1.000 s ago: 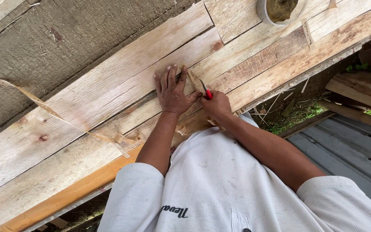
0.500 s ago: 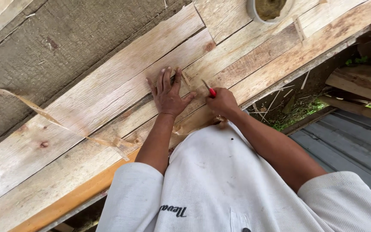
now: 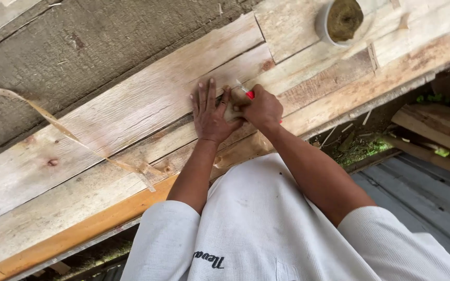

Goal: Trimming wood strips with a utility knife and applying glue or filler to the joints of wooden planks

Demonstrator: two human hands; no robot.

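Left hand (image 3: 211,113) is lying flat on the plank bench (image 3: 131,119), fingers spread and pressing down on a small pale strip of wood (image 3: 232,108) that is showing only between thumb and forefinger; right hand (image 3: 261,108) is sitting just beside it, thumbs nearly touching, fist closing around a red-handled knife (image 3: 247,93) whose tip is pointing up and away over the strip (blade mostly hidden, so contact with the strip cannot be told); both forearms are reaching out from white sleeves; a long thin shaving (image 3: 63,130) is curling across the planks well to the left; a round white bowl (image 3: 339,21) holding brownish fibre is standing at the far edge of the bench, well apart from the hands.
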